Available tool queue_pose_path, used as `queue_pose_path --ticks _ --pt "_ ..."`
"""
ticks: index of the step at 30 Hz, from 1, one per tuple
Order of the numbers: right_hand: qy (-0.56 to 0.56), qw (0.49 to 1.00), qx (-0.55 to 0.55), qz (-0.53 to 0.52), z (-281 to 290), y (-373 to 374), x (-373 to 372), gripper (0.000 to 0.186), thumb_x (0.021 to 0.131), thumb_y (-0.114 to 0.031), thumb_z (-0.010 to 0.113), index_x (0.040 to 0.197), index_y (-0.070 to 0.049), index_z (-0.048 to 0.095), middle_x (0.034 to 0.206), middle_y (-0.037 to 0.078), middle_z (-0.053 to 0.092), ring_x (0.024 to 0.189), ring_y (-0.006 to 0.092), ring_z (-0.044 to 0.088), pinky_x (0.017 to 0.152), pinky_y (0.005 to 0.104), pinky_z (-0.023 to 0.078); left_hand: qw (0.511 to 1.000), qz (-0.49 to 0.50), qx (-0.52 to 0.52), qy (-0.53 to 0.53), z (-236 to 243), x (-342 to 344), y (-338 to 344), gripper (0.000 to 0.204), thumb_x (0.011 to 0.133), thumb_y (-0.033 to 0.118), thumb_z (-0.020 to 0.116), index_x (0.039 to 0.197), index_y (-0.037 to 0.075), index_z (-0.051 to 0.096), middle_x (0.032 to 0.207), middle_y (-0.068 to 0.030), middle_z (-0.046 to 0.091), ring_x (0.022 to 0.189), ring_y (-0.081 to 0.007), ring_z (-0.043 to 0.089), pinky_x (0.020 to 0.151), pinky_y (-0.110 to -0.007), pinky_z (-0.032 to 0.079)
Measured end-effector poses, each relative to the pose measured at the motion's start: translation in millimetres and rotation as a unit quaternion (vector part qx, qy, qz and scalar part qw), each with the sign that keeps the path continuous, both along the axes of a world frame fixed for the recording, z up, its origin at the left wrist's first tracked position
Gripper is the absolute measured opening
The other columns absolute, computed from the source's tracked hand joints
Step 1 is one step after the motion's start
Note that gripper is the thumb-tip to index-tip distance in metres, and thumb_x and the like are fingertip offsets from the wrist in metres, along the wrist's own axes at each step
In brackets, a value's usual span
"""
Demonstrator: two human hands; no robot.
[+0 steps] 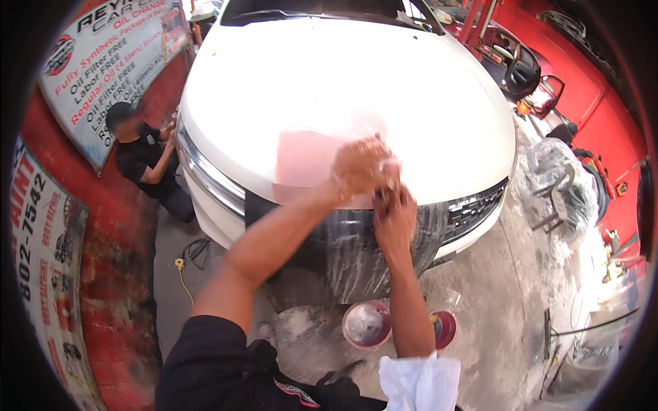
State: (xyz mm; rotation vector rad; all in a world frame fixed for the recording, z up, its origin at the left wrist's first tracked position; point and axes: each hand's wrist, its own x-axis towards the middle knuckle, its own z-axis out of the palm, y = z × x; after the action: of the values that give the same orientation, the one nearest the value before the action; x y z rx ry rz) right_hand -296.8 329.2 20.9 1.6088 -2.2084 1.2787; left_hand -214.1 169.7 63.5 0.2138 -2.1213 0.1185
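Observation:
The white car hood fills the middle of the view, with a matte pink patch near its front edge. Over that patch, my left hand is bunched and wet-looking, its fingers smeared by motion. My right hand reaches up at the hood's front edge, its fingers curled and almost meeting the left. What lies between or under the two hands is hidden. A dark sheet, streaked with whitish runs, hangs over the car's front below them.
A bucket of milky liquid and a dark red bucket stand on the floor. A white cloth lies at my right upper arm. Another person crouches by the left headlight. Plastic-wrapped parts sit at right; a yellow cord at left.

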Motion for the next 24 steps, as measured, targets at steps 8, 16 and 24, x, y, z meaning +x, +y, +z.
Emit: queue_pose_path --ticks 8,16,24 --pt "0.16 0.978 0.064 -0.119 -29 -93 70 0.064 0.101 -0.022 0.066 0.162 -0.031 0.049 0.154 0.023 0.054 0.131 0.0446 0.056 0.113 0.056 0.042 0.973 0.165 0.081 -0.138 -27 214 -198 0.061 0.099 0.05 0.07 0.149 0.016 0.064 0.159 -0.0167 0.052 0.155 -0.0384 0.035 0.13 -0.056 0.022" --pt "0.08 0.964 0.159 -0.199 42 -193 5 0.058 0.106 -0.027 0.059 0.163 -0.026 0.048 0.164 0.014 0.051 0.15 0.0391 0.047 0.122 0.056 0.037 0.974 0.151 0.141 -0.09 -28 230 -197 0.049 0.094 0.048 0.073 0.134 0.02 0.076 0.165 -0.0168 0.042 0.156 -0.0396 0.032 0.132 -0.058 0.02" --pt "0.091 0.972 0.178 -0.127 69 -228 -23 0.054 0.104 -0.017 0.057 0.158 -0.02 0.054 0.167 0.011 0.047 0.148 0.0371 0.046 0.124 0.0498 0.036 0.978 0.142 0.149 -0.029 -29 227 -202 0.041 0.095 0.036 0.072 0.131 0.017 0.077 0.16 -0.0182 0.048 0.153 -0.0405 0.038 0.13 -0.058 0.025"
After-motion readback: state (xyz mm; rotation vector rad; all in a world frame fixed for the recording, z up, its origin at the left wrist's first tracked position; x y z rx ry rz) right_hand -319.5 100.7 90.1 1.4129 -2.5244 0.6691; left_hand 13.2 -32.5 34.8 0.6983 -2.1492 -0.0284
